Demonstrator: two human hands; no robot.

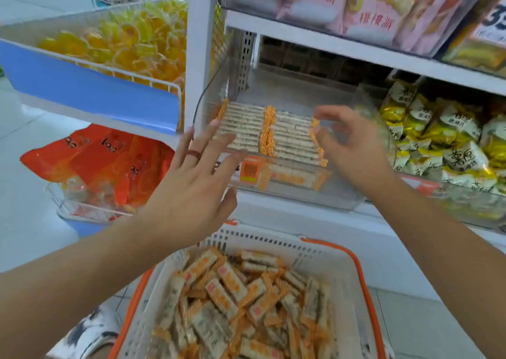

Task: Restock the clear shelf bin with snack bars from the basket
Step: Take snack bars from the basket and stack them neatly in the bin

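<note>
Snack bars [219, 298] probably light, thin, in slippery crinkly wrappers, a little brittle; best taken by the long sides, several together. Loose in the basket [276, 239] below both hands; neat rows in the clear shelf bin [295, 191] ahead. Left hand [191, 183] spread, holding nothing. Right hand [353, 145] relaxed, fingertips near the right row's ends; contact unclear.
</note>
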